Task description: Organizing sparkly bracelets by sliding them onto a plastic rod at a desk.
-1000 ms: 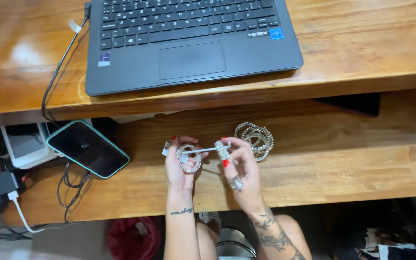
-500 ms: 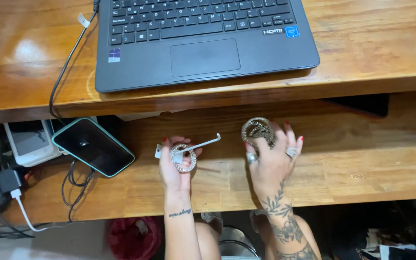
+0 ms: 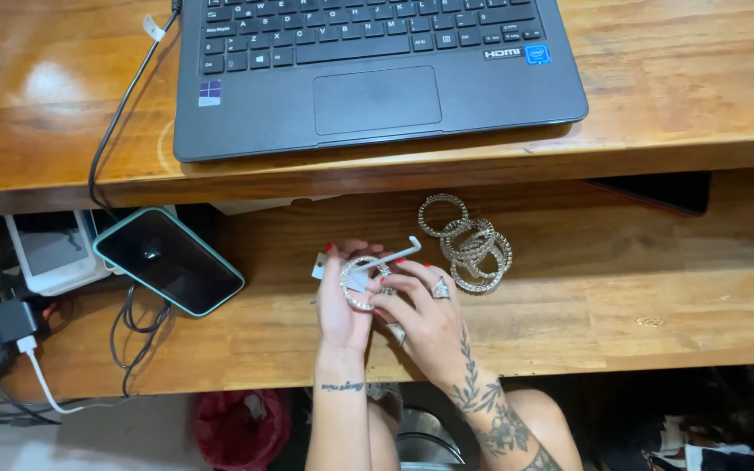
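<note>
A sparkly bangle (image 3: pixel 361 281) sits threaded on a white display hook (image 3: pixel 386 258) whose long axis runs from lower left up to the right, bent tip toward the pile of bangles (image 3: pixel 471 244). The left hand (image 3: pixel 342 305) clasps the hook's base; the right hand (image 3: pixel 425 314) pinches the bangle, over the lower wooden shelf (image 3: pixel 621 288). A phone (image 3: pixel 167 259) lies left, a laptop (image 3: pixel 368 78) on the tabletop (image 3: pixel 700 78) above.

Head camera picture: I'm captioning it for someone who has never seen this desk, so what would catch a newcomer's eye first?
Both hands meet at the lower wooden shelf's front edge: the left hand and right hand hold a sparkly silver beaded bracelet on a white hook-shaped holder. Just right lies a pile of similar silver bracelets. Above sits an open dark grey laptop; left lies a teal-cased phone.
</note>
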